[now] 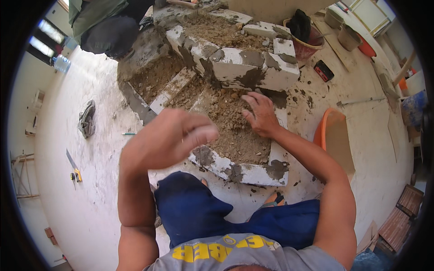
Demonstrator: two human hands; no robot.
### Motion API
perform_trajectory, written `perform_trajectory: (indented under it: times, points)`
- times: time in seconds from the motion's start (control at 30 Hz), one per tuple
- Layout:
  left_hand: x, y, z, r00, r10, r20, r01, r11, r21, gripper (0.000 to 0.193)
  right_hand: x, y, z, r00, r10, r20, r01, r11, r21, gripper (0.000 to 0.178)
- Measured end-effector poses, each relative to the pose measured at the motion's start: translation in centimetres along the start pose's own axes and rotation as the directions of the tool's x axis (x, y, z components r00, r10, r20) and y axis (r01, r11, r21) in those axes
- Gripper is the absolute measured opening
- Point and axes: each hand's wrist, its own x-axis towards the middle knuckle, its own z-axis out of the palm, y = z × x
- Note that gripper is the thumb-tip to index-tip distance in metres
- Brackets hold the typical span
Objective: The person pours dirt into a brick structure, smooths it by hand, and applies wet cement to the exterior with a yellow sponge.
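Note:
White blocks with grey mortar smears point(264, 175) frame a low stepped structure filled with brown sandy rubble point(230, 131). My right hand point(262, 115) lies on the rubble near the upper step, its fingers apart. Over the left part of the fill hangs my left hand point(181, 133), bent at the wrist and blurred; I cannot make out whether its fingers hold anything. Behind my right hand rises a higher step of white blocks point(235, 74), topped with more rubble.
At the far left a person point(108, 34) bends beside the structure. An orange tub point(323, 131) stands to the right, with a red-and-black device point(323, 71) on the floor behind it. A handsaw point(71, 160), a grey cloth point(87, 119) and a water bottle point(61, 64) are on the left.

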Motion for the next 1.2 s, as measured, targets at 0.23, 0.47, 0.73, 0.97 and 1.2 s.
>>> perform_trajectory:
  times: [0.23,0.47,0.73,0.97,1.2]
  points:
    - [10.7,-17.5,18.7,0.816,0.039,-0.577,-0.052,0.999,-0.006,0.039,-1.2,-0.9,2.9,0.97,0.239,-0.051,-0.232,0.966,0.119,0.048]
    - [15.3,-18.2,25.4,0.646,-0.147,-0.749,-0.119,0.95,-0.289,0.051,-0.2,-4.5,6.2,0.792,0.528,-0.307,-0.414,0.834,0.366,0.043]
    - [14.0,-15.5,24.5,0.688,-0.547,-0.477,-0.343,0.334,-0.878,0.056,0.2,-8.2,8.7,0.525,0.851,0.011,-0.159,0.085,0.984,0.047]
    - [13.7,-12.4,19.4,0.679,-0.499,-0.538,-0.501,0.221,-0.837,0.054,4.4,-12.1,3.9,0.588,0.809,0.007,0.074,-0.063,0.995,0.044]
    - [23.8,-6.9,5.2,0.621,-0.449,-0.642,-0.591,0.269,-0.76,0.047,18.8,-7.6,-5.6,0.62,0.764,-0.179,0.185,0.079,0.98,0.039]
